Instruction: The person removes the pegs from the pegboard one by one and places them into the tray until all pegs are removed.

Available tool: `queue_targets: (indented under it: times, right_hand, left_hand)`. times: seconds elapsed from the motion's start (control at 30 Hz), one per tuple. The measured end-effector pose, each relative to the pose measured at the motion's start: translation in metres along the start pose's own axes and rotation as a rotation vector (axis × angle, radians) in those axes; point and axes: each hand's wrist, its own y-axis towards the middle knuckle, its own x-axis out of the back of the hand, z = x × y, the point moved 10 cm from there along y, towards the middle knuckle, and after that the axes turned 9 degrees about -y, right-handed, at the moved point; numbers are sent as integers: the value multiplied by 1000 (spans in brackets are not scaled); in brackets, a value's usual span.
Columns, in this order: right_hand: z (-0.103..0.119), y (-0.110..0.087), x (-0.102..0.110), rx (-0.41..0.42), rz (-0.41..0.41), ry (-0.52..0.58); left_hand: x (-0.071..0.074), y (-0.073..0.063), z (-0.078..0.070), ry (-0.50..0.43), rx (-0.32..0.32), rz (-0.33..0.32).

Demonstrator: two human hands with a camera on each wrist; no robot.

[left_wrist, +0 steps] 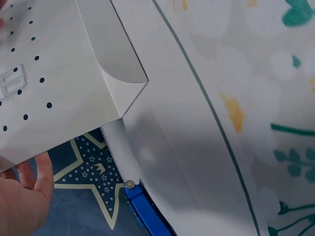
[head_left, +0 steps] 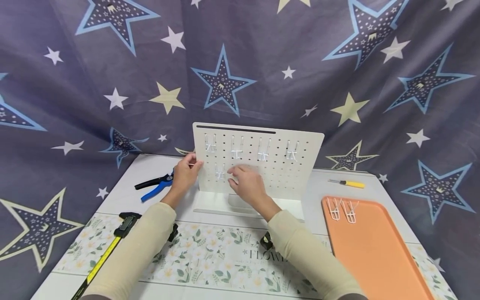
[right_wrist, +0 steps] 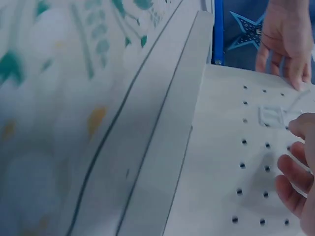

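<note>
A white pegboard (head_left: 258, 175) stands upright on its base, with rows of small holes. My left hand (head_left: 185, 173) grips its left edge, thumb on the front and fingers behind. Wire hooks hang along the upper rows, among them one (head_left: 236, 148) near the middle. Below them sits a single hook (head_left: 220, 171), seen also as a pale wire frame (left_wrist: 13, 81) in the left wrist view. Just right of that hook, my right hand (head_left: 247, 183) hovers before the board, fingers loosely bent, nothing seen in them. The right wrist view shows its thumb close to the hook (right_wrist: 270, 116); contact is unclear.
An orange tray (head_left: 371, 246) at right bears two white wire hooks (head_left: 342, 209). Behind it lies a yellow-handled screwdriver (head_left: 352, 183). Blue-and-black pliers (head_left: 155, 186) lie left of the board, with a digital caliper (head_left: 127, 224) and yellow tape (head_left: 102, 260) nearer. A starry curtain (head_left: 262, 96) hangs behind.
</note>
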Motion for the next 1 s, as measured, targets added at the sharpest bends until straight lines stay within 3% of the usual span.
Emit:
queue_targets:
  times: [0.2, 0.6, 1.0]
  right_hand:
    - [16, 7, -6, -8, -52, -67]
    - [20, 11, -17, -114, -86, -36]
    - [28, 8, -9, -75, -189, -46]
  left_hand:
    - [-2, 0, 2, 7, 2, -1]
    - [-2, 0, -4, 5, -23, -21]
    - [2, 0, -4, 14, -30, -26]
